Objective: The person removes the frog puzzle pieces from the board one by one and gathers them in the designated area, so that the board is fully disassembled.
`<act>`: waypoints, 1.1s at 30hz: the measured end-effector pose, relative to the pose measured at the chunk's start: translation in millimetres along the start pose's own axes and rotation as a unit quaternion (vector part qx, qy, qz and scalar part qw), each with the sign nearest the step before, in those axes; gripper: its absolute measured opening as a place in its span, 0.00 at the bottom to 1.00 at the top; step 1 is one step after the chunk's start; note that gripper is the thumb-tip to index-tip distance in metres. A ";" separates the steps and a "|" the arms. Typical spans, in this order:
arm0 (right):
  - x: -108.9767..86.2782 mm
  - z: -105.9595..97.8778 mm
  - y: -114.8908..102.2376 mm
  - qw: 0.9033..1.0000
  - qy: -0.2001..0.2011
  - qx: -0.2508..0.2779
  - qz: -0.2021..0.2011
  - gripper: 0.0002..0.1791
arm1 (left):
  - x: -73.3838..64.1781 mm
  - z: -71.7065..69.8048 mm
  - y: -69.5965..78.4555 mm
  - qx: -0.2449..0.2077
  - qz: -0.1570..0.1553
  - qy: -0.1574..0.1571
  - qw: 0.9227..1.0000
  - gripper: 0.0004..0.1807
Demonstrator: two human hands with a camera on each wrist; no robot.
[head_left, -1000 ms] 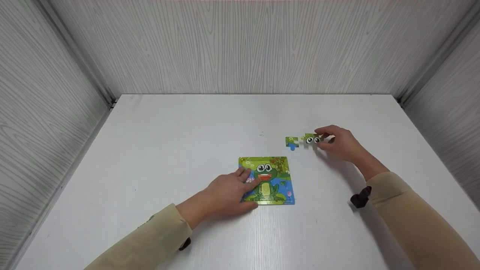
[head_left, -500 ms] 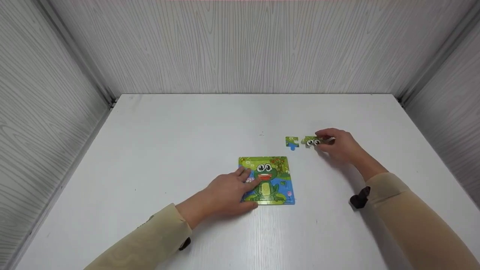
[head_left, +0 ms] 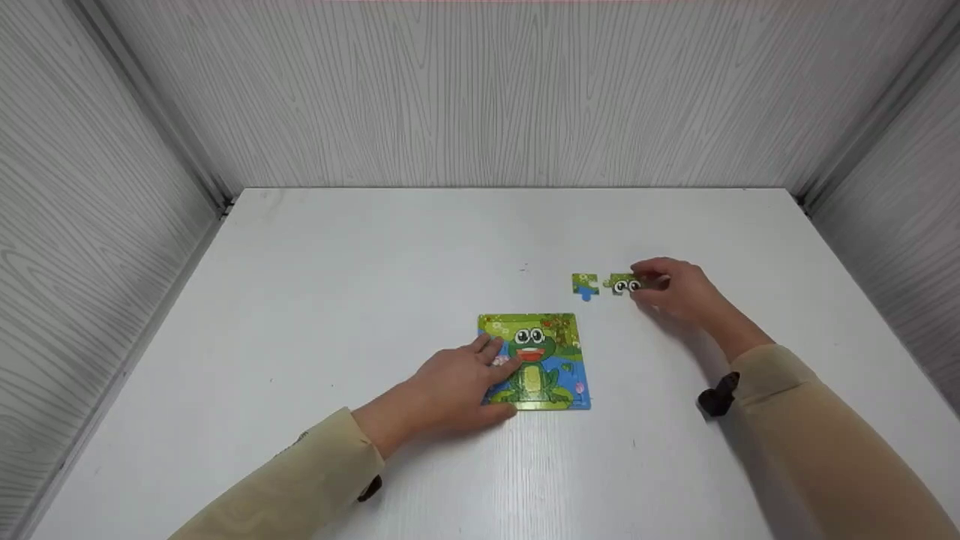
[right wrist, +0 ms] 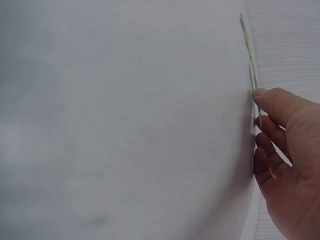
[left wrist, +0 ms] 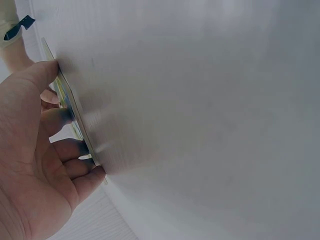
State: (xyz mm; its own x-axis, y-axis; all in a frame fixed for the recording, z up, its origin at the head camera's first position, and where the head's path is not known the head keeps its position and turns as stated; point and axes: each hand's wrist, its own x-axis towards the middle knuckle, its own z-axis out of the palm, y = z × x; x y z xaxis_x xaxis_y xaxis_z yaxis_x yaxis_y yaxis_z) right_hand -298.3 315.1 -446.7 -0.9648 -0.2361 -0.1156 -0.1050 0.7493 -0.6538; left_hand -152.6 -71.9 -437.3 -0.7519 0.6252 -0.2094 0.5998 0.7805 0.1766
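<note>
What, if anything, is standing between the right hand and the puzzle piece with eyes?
Nothing visible: the right hand holds the puzzle piece with eyes at its right end. The small green-and-blue piece lies past the other end, not in between.

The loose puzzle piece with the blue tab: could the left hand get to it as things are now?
Probably yes. The loose piece lies uncovered just beyond the frog puzzle, so the left hand, resting on that flat puzzle, would likely just need to lift and reach across.
</note>
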 end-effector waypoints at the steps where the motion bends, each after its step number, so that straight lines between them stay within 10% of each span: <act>1: 0.0 0.0 0.2 1.000 0.000 0.000 -0.001 0.28 | 0.1 0.0 0.1 0.000 -0.001 0.000 1.000 0.41; 23: -12.3 -4.8 -3.0 1.000 0.017 0.006 0.005 0.30 | 1.0 -1.2 2.0 -0.012 0.002 0.000 1.000 0.41; 33: -18.0 4.9 -35.6 0.994 0.021 0.008 -0.104 0.22 | 3.0 -2.3 1.7 -0.006 -0.004 -0.009 1.000 0.43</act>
State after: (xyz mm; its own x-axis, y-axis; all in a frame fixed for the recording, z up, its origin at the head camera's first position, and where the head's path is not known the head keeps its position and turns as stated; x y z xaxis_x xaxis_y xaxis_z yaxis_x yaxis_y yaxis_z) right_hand -276.0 289.6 -425.0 -0.9319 -0.3584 0.0552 -0.3002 0.6772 -0.6718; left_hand -154.5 -68.7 -435.5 -0.7513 0.6192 -0.2282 0.5903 0.7852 0.1870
